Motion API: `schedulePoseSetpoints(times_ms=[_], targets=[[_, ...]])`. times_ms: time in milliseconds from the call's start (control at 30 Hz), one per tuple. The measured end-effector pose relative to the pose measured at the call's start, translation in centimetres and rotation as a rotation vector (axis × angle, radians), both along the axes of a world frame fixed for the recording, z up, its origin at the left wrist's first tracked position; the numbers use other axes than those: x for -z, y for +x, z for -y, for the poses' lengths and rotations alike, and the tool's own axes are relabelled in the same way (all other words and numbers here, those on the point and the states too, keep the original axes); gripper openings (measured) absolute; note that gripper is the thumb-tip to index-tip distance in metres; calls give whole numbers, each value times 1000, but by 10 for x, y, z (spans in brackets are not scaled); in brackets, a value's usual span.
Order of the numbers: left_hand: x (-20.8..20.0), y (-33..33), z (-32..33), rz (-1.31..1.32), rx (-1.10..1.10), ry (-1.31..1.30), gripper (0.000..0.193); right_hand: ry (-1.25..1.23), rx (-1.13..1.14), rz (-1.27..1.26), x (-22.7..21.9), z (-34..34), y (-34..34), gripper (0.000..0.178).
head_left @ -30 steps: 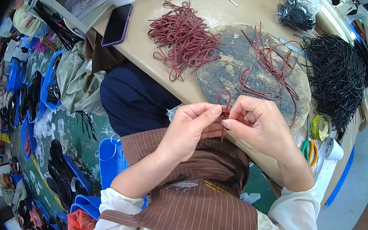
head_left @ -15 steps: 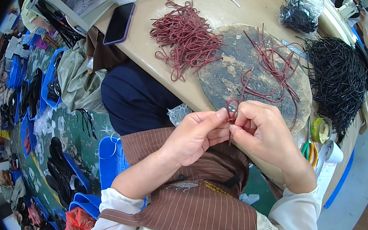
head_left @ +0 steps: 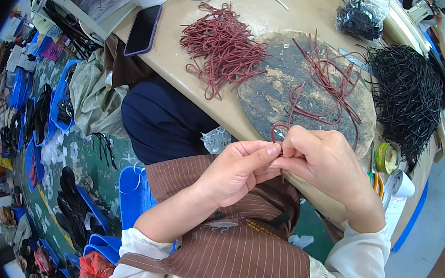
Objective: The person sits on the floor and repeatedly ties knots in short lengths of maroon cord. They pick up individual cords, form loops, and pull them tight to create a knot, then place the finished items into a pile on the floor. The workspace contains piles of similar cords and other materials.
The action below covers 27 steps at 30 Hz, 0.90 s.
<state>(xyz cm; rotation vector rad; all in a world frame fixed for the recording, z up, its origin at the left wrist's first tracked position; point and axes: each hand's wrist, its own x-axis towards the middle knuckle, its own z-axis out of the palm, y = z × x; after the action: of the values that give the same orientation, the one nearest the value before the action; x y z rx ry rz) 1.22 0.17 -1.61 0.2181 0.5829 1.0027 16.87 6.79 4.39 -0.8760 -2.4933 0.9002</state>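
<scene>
A dark red cord [head_left: 273,131] is held above the near edge of the worktop [head_left: 171,31], its loop pointing far and a short tail hanging near; its long axis runs roughly near to far. The left hand [head_left: 241,166] pinches it between thumb and fingers; the right hand [head_left: 316,158] is closed at the same spot, thumb against curled finger, hiding the crossing. The step looks like forming or tightening a knot below the loop; the next move seems to call for a steady left pinch while the right draws the strand snug. Beyond lies a round board [head_left: 263,97] with loose red cords [head_left: 342,100]; farther left, a pile of looped red cords [head_left: 219,45].
</scene>
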Motion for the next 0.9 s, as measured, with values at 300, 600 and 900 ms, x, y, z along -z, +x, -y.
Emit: schedulePoseSetpoints(times_ms=[300,600,900], targets=[[-6,-4,-9,-157,-107,-39,25,-71,207,-213,16,6,8,21],[2,1,-14,-395,-190,112,21,-214,233,-215,22,9,6,13],[7,1,-23,-877,-409,638,16,-1037,269,-416,22,7,11,6]])
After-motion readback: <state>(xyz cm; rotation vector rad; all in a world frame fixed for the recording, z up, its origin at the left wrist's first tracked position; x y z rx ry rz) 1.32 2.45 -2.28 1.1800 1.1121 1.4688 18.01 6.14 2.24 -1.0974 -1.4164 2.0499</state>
